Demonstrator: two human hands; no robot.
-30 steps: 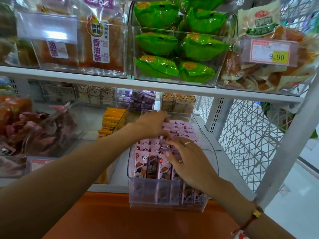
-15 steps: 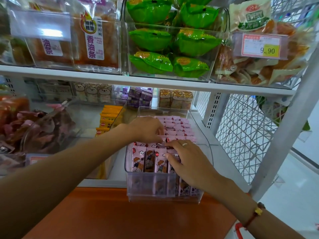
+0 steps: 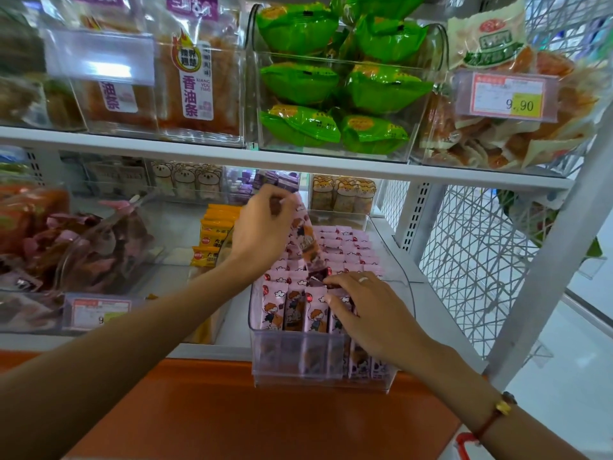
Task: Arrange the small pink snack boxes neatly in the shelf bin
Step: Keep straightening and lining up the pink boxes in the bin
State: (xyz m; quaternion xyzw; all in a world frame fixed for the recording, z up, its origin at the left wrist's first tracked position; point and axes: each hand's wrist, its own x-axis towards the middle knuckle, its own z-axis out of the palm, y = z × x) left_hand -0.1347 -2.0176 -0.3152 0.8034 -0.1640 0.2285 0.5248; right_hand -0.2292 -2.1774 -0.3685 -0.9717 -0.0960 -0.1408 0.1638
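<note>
Clear shelf bin [image 3: 403,287] on lower shelf, front wall overhanging orange ledge [image 3: 232,410]. Packed with small pink snack boxes [image 3: 292,310], upright in rows, long axes vertical; exact count not readable, four faces across front row. Open room only at bin's far end, behind last row. One lifted box [image 3: 306,242] above bin's middle, tilted, top toward back, pinched by left hand [image 3: 262,232]. Right hand [image 3: 371,313] at bin's front right, fingers curled onto box tops; grip unclear. Yellow packets [image 3: 214,234] just left of bin.
</note>
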